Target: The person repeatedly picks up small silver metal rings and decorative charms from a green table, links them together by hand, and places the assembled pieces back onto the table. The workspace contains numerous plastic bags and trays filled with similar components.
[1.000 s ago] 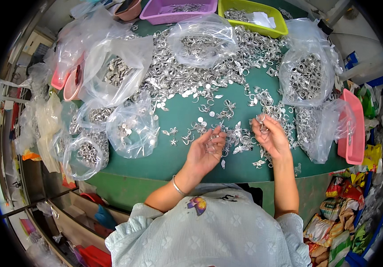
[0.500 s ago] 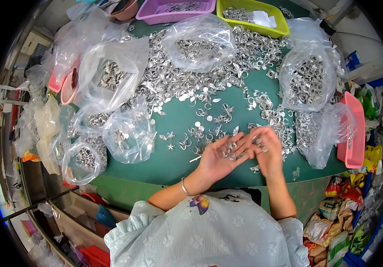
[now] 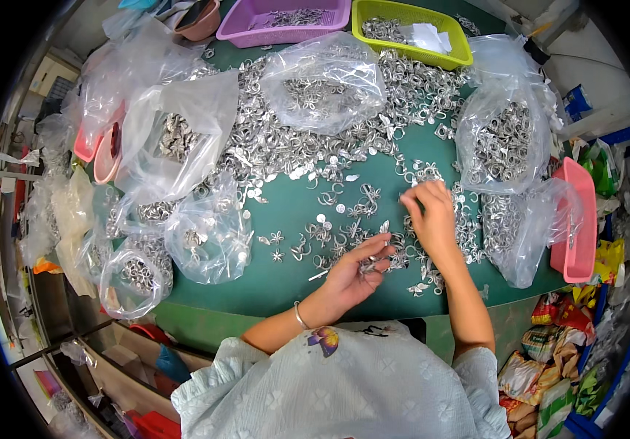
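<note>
My left hand is cupped low over the near part of the table, fingers curled round several small silver rings. Farther right, my right hand hovers over a strip of loose silver rings, its fingers bent in toward the thumb. Whatever lies at those fingertips is too small to make out. Between and left of my hands, a loose scatter of silver rings and flower-shaped pieces lies on the green table.
A large heap of silver rings spreads across the back. Clear bags of rings stand left, centre back and right. Behind are a purple basket and a yellow-green basket; a pink basket stands at the right edge.
My hands were close together over the near table, with rings in the open left palm. Now the right hand has moved up and away, and the left fingers have curled in.
</note>
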`<state>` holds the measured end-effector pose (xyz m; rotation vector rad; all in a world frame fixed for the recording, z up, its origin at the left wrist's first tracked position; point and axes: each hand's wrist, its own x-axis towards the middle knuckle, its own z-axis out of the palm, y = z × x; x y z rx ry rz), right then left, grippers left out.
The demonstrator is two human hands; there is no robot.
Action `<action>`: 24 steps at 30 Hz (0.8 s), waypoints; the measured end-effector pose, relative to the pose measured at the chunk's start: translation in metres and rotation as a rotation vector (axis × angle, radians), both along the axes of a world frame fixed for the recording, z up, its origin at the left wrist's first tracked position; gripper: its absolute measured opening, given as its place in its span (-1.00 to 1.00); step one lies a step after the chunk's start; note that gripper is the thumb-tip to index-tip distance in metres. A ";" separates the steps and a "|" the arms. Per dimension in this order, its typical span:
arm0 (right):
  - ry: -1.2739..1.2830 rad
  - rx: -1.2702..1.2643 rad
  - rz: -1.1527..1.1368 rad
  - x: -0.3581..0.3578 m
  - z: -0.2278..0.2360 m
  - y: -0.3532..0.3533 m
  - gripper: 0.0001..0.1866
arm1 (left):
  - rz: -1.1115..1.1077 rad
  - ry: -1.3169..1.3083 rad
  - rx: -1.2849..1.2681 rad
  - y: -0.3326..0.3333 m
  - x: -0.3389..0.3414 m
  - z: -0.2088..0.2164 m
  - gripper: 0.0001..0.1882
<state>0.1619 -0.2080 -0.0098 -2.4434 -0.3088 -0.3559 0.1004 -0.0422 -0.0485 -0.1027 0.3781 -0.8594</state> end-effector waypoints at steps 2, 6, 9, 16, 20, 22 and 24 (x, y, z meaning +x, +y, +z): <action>0.350 0.272 0.159 -0.013 0.022 -0.001 -0.96 | 0.007 -0.017 0.028 0.004 0.000 -0.013 -0.69; 0.395 0.333 0.231 -0.005 0.028 -0.003 -0.94 | -0.092 0.028 0.506 -0.005 0.020 0.051 -0.71; 0.006 -0.025 -0.106 0.041 -0.005 -0.015 -0.91 | -0.125 -0.070 0.297 -0.004 0.015 0.014 -0.66; 0.309 0.226 0.190 0.024 0.020 -0.008 -0.92 | 0.013 0.071 0.370 -0.003 0.028 0.041 -0.56; 0.299 0.110 0.076 0.032 0.012 -0.003 -0.91 | 0.009 0.071 0.412 -0.009 0.031 0.046 -0.64; -0.147 -0.343 -0.095 0.049 -0.011 -0.004 -0.93 | -0.031 -0.063 0.279 -0.004 0.025 0.019 -0.70; -0.128 -0.369 -0.068 0.050 -0.018 -0.003 -0.93 | -0.013 0.009 0.235 -0.003 0.027 0.024 -0.75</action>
